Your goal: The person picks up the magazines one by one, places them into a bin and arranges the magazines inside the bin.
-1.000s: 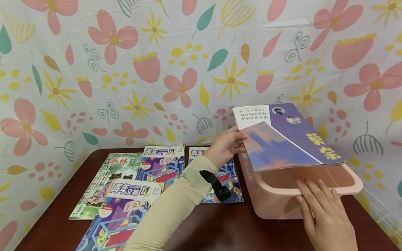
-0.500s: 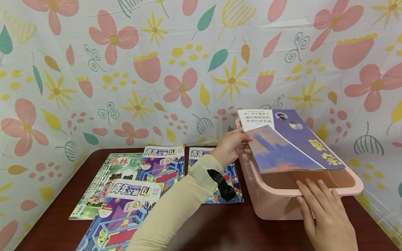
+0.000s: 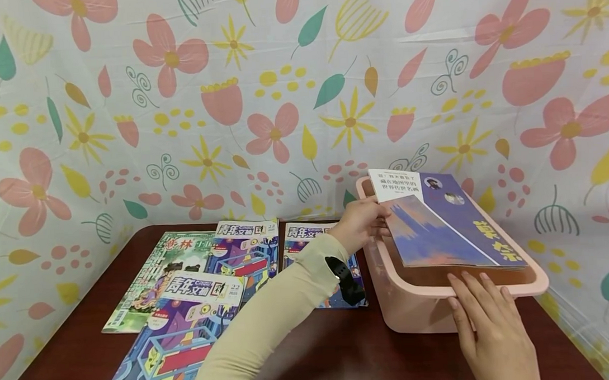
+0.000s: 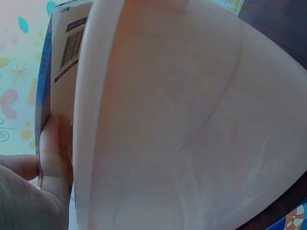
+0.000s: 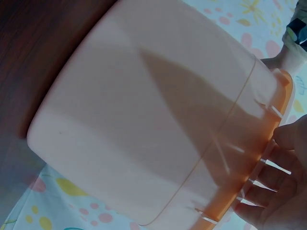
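Note:
My left hand (image 3: 362, 224) pinches the left edge of a purple-and-white magazine (image 3: 439, 221) with a painted picture on its cover. The magazine lies tilted over the mouth of a pink plastic bin (image 3: 419, 309), its near edge just behind the bin's front rim. In the left wrist view, the magazine's back (image 4: 64, 52) with a barcode shows beside the bin wall. My right hand (image 3: 495, 328) rests on the bin's front rim, fingers laid straight across it. From the right wrist view, its fingers (image 5: 276, 175) touch the rim. Most of the bin's inside is hidden.
A dark red-brown table (image 3: 310, 352) bears the bin. On its left lie a green magazine (image 3: 151, 279) and purple-blue magazines, one at the front (image 3: 176, 334), one behind (image 3: 246, 248), another (image 3: 306, 232) partly under my left sleeve. A flowered cloth (image 3: 281, 101) hangs behind.
My left hand has moved right and slightly down with the magazine, which has sunk lower over the bin's mouth. My right hand stays on the rim.

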`<state>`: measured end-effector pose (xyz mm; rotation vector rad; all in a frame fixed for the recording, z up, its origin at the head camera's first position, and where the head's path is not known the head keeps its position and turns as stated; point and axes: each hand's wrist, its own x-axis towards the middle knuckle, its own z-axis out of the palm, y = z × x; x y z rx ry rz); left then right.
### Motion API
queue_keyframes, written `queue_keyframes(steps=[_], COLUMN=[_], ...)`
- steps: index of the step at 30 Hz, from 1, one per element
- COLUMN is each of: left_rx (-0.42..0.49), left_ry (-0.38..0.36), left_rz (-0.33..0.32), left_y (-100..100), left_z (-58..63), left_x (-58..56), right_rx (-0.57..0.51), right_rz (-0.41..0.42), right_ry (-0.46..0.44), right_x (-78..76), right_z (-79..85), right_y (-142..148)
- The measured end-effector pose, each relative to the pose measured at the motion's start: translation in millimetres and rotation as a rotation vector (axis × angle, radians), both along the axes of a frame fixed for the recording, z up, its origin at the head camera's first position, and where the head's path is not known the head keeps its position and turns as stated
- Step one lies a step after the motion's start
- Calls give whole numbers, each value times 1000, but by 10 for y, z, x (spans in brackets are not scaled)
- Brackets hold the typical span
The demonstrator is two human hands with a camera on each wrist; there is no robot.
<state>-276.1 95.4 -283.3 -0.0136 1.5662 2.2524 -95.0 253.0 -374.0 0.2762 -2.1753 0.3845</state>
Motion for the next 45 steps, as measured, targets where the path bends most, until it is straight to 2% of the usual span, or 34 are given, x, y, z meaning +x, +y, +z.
queue_keyframes(steps=[6,9,23,29,31,34,45], left_rx=[31,34,-42,-158,-205,-243,-144], left_ry=[-19,-6,33,151,205,244,229], left_rz=[-4,-5,32,-34,-37,-19,-20], left_y=[58,81,145,149,140,112,-84], left_z=[-17,-21,6,28,68,123,73], left_x=[3,4,31,69,91,112,91], right_rx=[-4,-4,-7,-14,-14,-12,-8], right_rz=[-2,-4,3,1,9,19,14], right_ry=[6,6,26,37,42,43,47], right_x=[-5,-5,-8,1,-4,-14,-28], right_z=[-1,2,-13,-19,-16,-6,-10], right_y=[-5,-9,1,3,0,-3,-3])
